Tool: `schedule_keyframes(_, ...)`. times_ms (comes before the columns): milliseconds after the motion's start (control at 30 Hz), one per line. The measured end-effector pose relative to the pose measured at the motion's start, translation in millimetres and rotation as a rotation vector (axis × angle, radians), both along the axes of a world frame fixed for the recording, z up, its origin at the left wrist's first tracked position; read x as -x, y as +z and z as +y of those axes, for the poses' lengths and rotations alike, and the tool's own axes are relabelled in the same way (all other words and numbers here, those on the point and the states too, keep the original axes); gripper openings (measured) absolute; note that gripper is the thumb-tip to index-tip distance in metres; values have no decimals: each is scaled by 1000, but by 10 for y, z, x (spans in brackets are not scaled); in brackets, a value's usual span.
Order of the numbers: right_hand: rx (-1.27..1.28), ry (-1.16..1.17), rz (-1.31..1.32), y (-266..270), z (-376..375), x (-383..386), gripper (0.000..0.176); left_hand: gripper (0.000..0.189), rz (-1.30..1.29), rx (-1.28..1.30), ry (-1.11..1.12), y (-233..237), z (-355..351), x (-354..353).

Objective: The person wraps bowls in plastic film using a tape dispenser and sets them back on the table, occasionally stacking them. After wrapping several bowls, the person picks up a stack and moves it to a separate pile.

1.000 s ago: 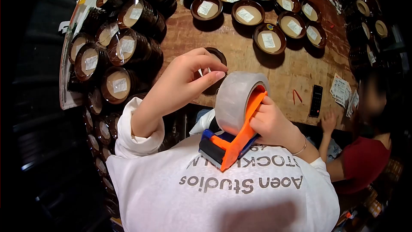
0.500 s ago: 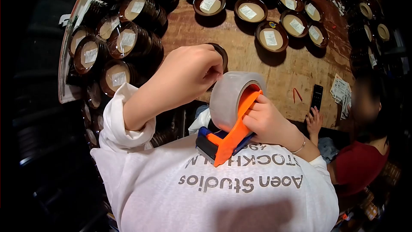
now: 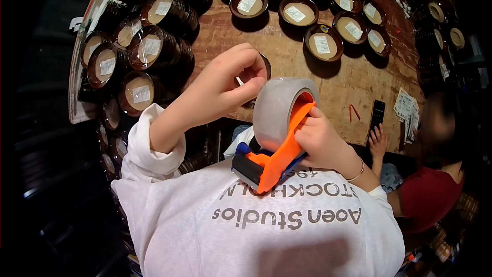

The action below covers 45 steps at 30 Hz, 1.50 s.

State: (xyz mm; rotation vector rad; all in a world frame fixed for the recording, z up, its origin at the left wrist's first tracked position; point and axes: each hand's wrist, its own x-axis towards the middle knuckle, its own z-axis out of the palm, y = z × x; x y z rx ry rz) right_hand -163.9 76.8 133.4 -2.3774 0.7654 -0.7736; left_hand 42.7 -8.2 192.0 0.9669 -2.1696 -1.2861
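My right hand (image 3: 328, 141) grips the orange and blue tape dispenser (image 3: 279, 161), held in front of my white shirt. A large roll of clear tape (image 3: 277, 110) sits in it. My left hand (image 3: 238, 77) is raised beside the roll, thumb and index finger pinched together at its upper left edge; whatever is between the fingertips is too small to make out. Behind the left hand, a dark dish (image 3: 266, 65) on the wooden table (image 3: 215, 36) is mostly hidden.
Labelled brown dishes (image 3: 322, 44) stand across the far table. Wrapped stacks of dishes (image 3: 151, 46) line the left. A phone (image 3: 377, 112), red tweezers-like item (image 3: 354, 113) and paper slips (image 3: 407, 105) lie at right, near a person in a red shirt (image 3: 428, 195).
My left hand has turned and its fingers have opened into a looser pinch near the roll. The dispenser and roll have tilted and risen slightly.
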Motion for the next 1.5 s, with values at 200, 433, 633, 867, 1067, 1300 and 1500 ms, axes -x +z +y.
schedule_keyframes(200, -26, 16, -13, -29, 17, -44, 33, 22, 82, -422, 22, -225, -34, 41)
schedule_keyframes(433, -200, -15, -73, -106, 42, -50, 39, 15, -38, 122, 85, -298, 51, 128)
schedule_keyframes(633, -711, -179, -221, -120, 53, 45, 41, 16, 322, 236, 301, -199, 55, 68)
schedule_keyframes(867, -961, -76, -298, -51, 36, 111, 40, 13, 564, 221, 422, -130, 33, 81)
schedule_keyframes(1067, -1152, -133, -243, -267, 102, 264, 40, 11, 639, 351, 672, 1, -162, -307)
schedule_keyframes(1300, -1464, -143, -114, -287, 62, 916, 44, 15, 798, -31, 892, -663, -646, -927)
schedule_keyframes(1500, -1493, -212, -17, 112, -519, 1160, 40, 20, 877, -367, 1144, -1565, -622, -898)
